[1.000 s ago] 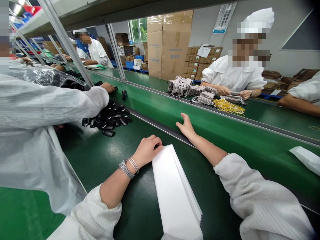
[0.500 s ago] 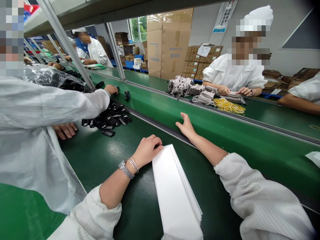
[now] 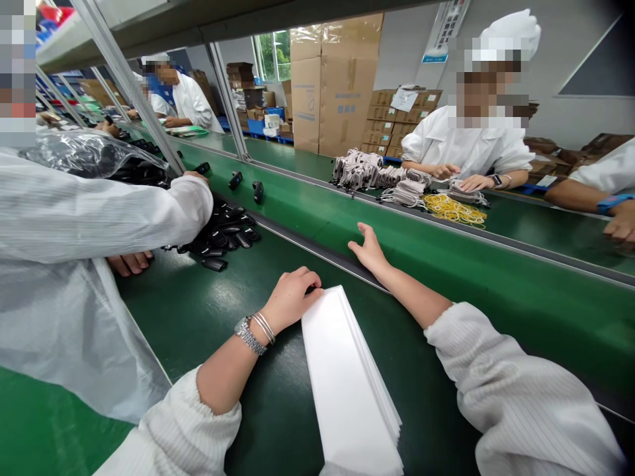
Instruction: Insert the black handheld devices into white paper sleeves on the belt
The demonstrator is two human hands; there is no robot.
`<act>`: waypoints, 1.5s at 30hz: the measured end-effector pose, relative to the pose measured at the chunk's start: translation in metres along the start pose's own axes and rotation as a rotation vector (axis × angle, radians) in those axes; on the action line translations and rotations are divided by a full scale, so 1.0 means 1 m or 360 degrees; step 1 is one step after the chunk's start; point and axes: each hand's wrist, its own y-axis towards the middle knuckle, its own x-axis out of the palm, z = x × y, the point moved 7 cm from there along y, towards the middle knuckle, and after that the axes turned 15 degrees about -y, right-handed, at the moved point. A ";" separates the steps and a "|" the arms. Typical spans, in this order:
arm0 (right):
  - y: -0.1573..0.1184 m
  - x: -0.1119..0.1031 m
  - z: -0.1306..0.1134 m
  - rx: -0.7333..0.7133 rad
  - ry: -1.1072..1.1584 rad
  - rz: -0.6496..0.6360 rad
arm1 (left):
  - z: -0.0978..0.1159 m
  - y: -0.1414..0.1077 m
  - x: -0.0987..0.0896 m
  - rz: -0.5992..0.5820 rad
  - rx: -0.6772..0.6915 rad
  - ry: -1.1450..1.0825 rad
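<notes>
A stack of thin white sheets (image 3: pixel 350 377), perhaps foam, lies lengthwise on the green tabletop before me, its right edges slightly fanned. My left hand (image 3: pixel 292 297) is at the far left corner of that stack, fingers curled and thumb and fingertips pinched on the corner. Over the near edge of the green conveyor belt, my right hand (image 3: pixel 368 250) is open and holds nothing, its thumb and fingers apart. Small black devices (image 3: pixel 258 192) sit on the belt to the left of it.
A heap of black plastic shells (image 3: pixel 218 238) lies left, near a co-worker's sleeve (image 3: pixel 99 205). Across the belt, a person handles bundled grey cables (image 3: pixel 407 188) beside yellow rubber bands (image 3: pixel 456 210). Metal posts (image 3: pixel 228 99) carry an overhead shelf.
The black devices on the belt have shifted slightly right, and another shows. The left co-worker's hand has drawn back from them. The person opposite moved both hands. My hands have stayed put.
</notes>
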 end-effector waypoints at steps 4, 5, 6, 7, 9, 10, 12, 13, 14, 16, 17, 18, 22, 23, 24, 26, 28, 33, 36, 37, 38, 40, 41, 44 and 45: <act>0.000 0.000 0.000 0.0005 0.0005 0.0002 | -0.001 0.000 0.000 0.0004 0.0007 -0.0001; 0.000 0.001 0.000 0.0005 0.0000 -0.0003 | -0.001 0.000 0.001 0.0005 0.0011 -0.0001; 0.000 0.001 0.000 0.0005 -0.0005 -0.0006 | -0.001 0.000 0.001 0.0006 0.0014 -0.0001; 0.000 0.001 0.000 0.0005 -0.0009 -0.0005 | -0.001 0.000 0.001 0.0006 0.0018 -0.0001; 0.000 0.001 0.000 0.0003 -0.0007 0.0003 | -0.001 0.000 0.001 0.0004 0.0022 -0.0001; 0.000 0.000 0.000 0.0001 -0.0003 0.0006 | -0.001 0.000 0.002 0.0002 0.0024 -0.0001; 0.000 0.000 -0.001 -0.0006 -0.0004 0.0004 | -0.001 0.000 0.001 0.0000 0.0023 -0.0001; 0.000 0.000 -0.001 -0.0008 -0.0010 -0.0003 | -0.001 0.000 0.001 0.0000 0.0021 0.0000; 0.000 0.000 -0.002 -0.0007 -0.0018 -0.0011 | -0.001 0.000 0.001 -0.0001 0.0019 -0.0001; -0.001 0.000 -0.002 0.0005 -0.0030 -0.0025 | 0.000 0.000 0.001 -0.0006 0.0014 -0.0003; -0.001 0.000 -0.002 0.0010 -0.0032 -0.0028 | 0.000 -0.001 0.001 -0.0007 0.0013 -0.0005; -0.001 0.000 -0.002 0.0011 -0.0032 -0.0029 | 0.000 -0.001 0.001 -0.0008 0.0014 -0.0007; -0.002 -0.001 -0.003 -0.0011 -0.0027 -0.0009 | -0.001 -0.001 0.002 -0.0007 0.0013 -0.0011; -0.002 -0.001 -0.003 -0.0013 -0.0026 -0.0010 | -0.001 -0.001 0.002 -0.0009 0.0011 -0.0012; -0.002 -0.001 -0.003 -0.0010 -0.0026 -0.0014 | -0.001 -0.001 0.003 -0.0011 0.0010 -0.0013; -0.003 0.000 -0.002 0.0004 -0.0031 -0.0030 | -0.002 -0.001 0.003 -0.0012 0.0009 -0.0019; -0.002 0.000 -0.003 0.0010 -0.0038 -0.0035 | -0.002 -0.001 0.002 -0.0010 0.0007 -0.0024; -0.002 -0.001 -0.003 -0.0003 -0.0032 -0.0018 | -0.001 -0.002 0.002 -0.0003 0.0017 -0.0021; -0.002 -0.001 -0.003 -0.0002 -0.0032 -0.0011 | -0.001 -0.002 0.003 0.0000 0.0023 -0.0017; -0.003 -0.001 -0.002 -0.0001 -0.0033 -0.0011 | -0.001 -0.002 0.003 0.0001 0.0023 -0.0019; -0.003 -0.001 -0.003 0.0001 -0.0035 -0.0013 | -0.001 -0.002 0.003 0.0001 0.0024 -0.0020; -0.003 -0.001 -0.003 0.0010 -0.0042 -0.0021 | -0.002 -0.002 0.003 0.0001 0.0022 -0.0021; -0.003 -0.001 -0.003 0.0016 -0.0045 -0.0026 | -0.002 -0.002 0.004 0.0001 0.0022 -0.0021; -0.004 -0.001 -0.003 0.0019 -0.0041 -0.0029 | -0.002 -0.002 0.003 0.0000 0.0020 -0.0017; -0.004 -0.001 -0.003 0.0017 -0.0038 -0.0030 | -0.002 -0.002 0.003 -0.0001 0.0019 -0.0018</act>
